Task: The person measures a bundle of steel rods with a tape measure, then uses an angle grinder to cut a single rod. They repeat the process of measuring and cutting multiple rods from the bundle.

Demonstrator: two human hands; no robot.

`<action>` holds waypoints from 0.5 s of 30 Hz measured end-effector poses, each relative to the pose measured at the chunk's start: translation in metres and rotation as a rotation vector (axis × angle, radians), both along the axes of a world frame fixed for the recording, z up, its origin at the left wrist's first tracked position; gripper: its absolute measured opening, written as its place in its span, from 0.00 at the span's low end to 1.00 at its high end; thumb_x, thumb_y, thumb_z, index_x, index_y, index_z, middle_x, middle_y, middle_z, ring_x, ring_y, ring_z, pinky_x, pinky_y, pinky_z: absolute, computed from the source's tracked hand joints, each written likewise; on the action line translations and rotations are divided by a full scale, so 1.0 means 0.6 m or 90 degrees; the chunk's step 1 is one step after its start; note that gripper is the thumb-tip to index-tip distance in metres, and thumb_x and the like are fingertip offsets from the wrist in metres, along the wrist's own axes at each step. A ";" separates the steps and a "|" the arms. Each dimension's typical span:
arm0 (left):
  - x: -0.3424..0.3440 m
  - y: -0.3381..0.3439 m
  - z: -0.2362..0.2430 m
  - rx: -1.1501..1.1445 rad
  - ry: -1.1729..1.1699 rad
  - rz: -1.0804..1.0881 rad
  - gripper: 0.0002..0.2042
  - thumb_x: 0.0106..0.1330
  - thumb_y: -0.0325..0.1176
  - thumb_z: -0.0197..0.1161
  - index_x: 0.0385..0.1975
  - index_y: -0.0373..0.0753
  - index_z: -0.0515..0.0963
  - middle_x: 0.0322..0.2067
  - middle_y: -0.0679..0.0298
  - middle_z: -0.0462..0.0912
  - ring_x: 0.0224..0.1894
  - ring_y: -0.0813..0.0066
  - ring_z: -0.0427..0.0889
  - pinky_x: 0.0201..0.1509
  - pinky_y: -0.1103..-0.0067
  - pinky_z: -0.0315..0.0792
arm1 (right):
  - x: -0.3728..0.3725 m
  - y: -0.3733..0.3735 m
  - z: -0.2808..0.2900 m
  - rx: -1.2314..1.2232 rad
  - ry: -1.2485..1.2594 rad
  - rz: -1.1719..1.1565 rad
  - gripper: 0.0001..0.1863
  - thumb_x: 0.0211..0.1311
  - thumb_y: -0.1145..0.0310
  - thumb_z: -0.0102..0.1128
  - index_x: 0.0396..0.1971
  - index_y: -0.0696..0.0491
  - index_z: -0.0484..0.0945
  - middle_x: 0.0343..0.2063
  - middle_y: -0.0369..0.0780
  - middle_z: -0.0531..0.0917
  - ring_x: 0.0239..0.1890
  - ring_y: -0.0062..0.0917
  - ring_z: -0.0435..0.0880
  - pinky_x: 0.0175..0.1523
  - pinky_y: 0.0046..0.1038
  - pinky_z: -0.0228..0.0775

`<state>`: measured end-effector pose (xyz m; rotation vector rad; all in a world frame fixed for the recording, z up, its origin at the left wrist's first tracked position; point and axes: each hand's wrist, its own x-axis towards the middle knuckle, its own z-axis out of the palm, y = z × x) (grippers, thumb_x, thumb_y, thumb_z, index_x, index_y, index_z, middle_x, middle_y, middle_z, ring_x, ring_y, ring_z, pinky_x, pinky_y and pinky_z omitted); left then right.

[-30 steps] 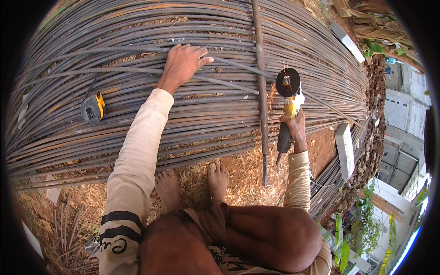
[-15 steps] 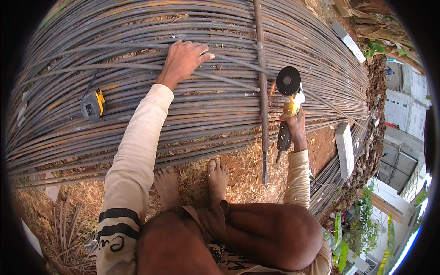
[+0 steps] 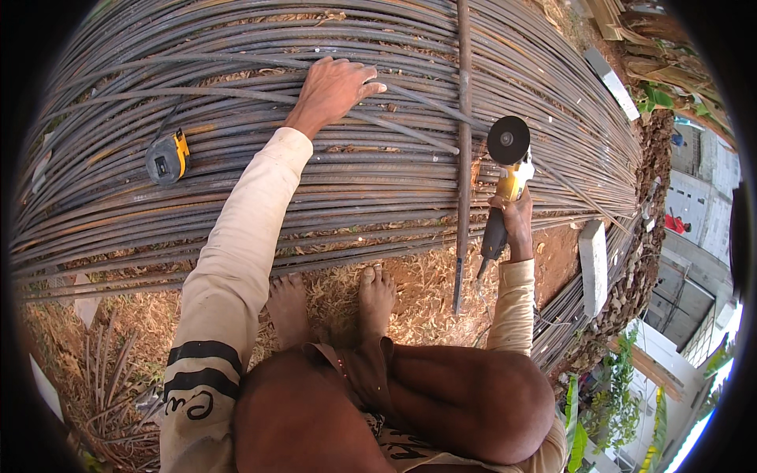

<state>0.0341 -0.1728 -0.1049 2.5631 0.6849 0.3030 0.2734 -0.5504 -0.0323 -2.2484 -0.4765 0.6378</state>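
My left hand [image 3: 334, 90] reaches over a wide bed of ribbed steel bars [image 3: 260, 169], its fingers curled down around a rebar [image 3: 422, 100] that runs on toward the grinder, thumb to the side. My right hand [image 3: 517, 219] grips a yellow and black angle grinder [image 3: 511, 183] by its body. The grinder's dark round disc [image 3: 509, 140] faces up, close to the bars. A faint orange glow of sparks shows left of the tool. Between my hands a thicker rusty bar [image 3: 464, 118] lies crosswise over the bed.
A yellow and grey tape measure [image 3: 167, 160] rests on the bars at left. Pale blocks [image 3: 594, 268] stand at the right. My bare feet [image 3: 377, 298] are on straw-strewn soil by the bars' near edge. A cable hangs from the grinder. Buildings and plants lie beyond, far right.
The spark streak beside the grinder has dimmed, and the bright flare on the tool has shrunk. The bars and both hands sit slightly farther right in view; both grips look unchanged.
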 end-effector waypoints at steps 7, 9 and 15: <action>0.001 0.001 -0.015 0.040 -0.043 -0.017 0.27 0.77 0.61 0.55 0.56 0.45 0.87 0.45 0.61 0.91 0.50 0.61 0.87 0.57 0.62 0.75 | 0.008 -0.023 -0.008 0.010 0.051 -0.021 0.25 0.46 0.74 0.71 0.48 0.57 0.76 0.33 0.38 0.82 0.30 0.24 0.82 0.37 0.29 0.78; -0.007 0.003 -0.012 0.035 -0.035 -0.014 0.27 0.77 0.61 0.55 0.56 0.45 0.87 0.43 0.61 0.91 0.48 0.60 0.88 0.57 0.62 0.75 | -0.009 -0.003 0.008 -0.026 0.071 -0.024 0.24 0.48 0.76 0.70 0.48 0.57 0.76 0.33 0.39 0.82 0.29 0.25 0.83 0.35 0.29 0.78; -0.008 -0.002 -0.014 0.035 -0.053 -0.018 0.27 0.76 0.61 0.57 0.53 0.45 0.88 0.38 0.61 0.91 0.46 0.60 0.88 0.55 0.63 0.75 | -0.004 -0.012 0.007 -0.023 0.044 -0.033 0.24 0.48 0.76 0.70 0.49 0.57 0.76 0.33 0.39 0.82 0.29 0.25 0.82 0.35 0.29 0.78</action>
